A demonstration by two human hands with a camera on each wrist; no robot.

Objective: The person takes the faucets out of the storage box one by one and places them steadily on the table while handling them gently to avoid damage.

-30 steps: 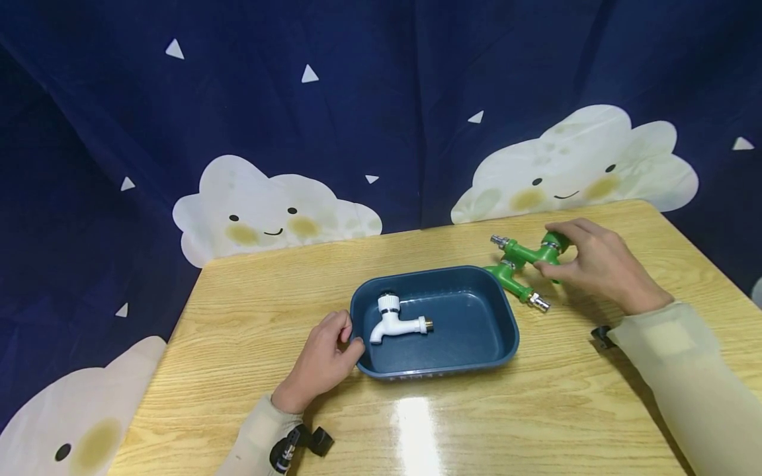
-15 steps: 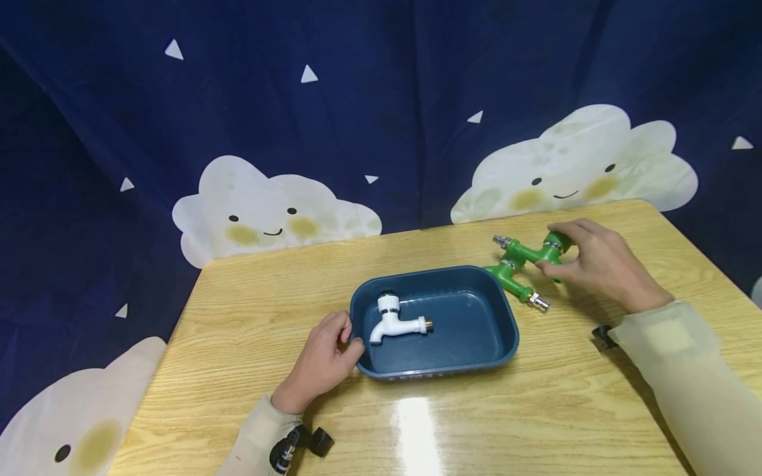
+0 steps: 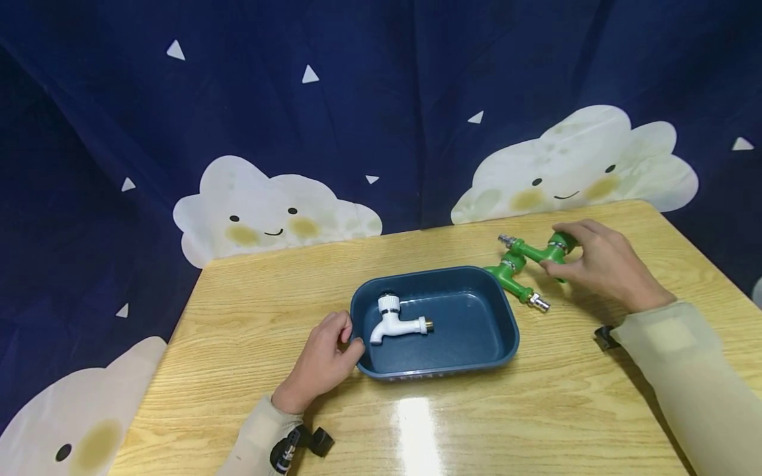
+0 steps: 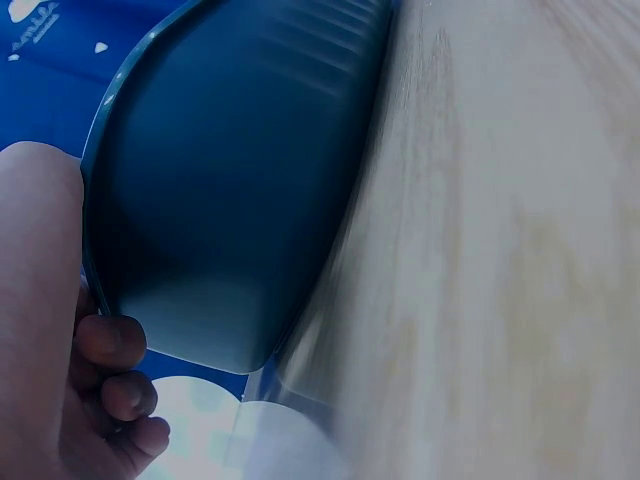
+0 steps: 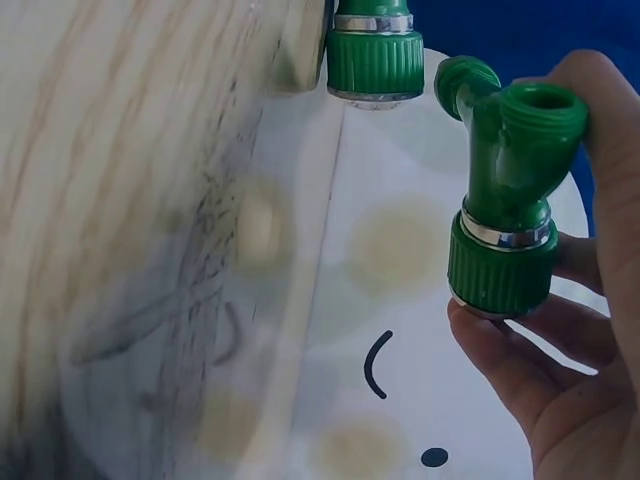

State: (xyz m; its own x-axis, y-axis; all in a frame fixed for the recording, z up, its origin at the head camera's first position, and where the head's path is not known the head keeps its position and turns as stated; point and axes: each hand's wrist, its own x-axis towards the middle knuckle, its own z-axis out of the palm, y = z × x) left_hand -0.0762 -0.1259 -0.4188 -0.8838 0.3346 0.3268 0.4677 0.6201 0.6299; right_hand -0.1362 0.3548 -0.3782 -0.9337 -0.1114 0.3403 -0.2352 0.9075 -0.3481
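My right hand pinches a green faucet between thumb and fingers, its metal-tipped end pointing left. In the right wrist view, the ribbed knob and spout of this held faucet show between the thumb and fingertips. Just beneath and left of it, a second green faucet lies by the tub's right end. My left hand grips the left rim of a dark blue plastic tub. Inside the tub lies a white faucet with a brass threaded end. Seen from the left wrist, curled fingertips sit at the tub's edge.
Everything stands on a light wooden table. Behind it hangs a dark blue curtain printed with smiling clouds and small white triangles. Both wrists carry dark straps with small devices.
My right hand has shifted slightly to the right, carrying the green faucet with it. The left hand, the tub and the other two faucets look unmoved.
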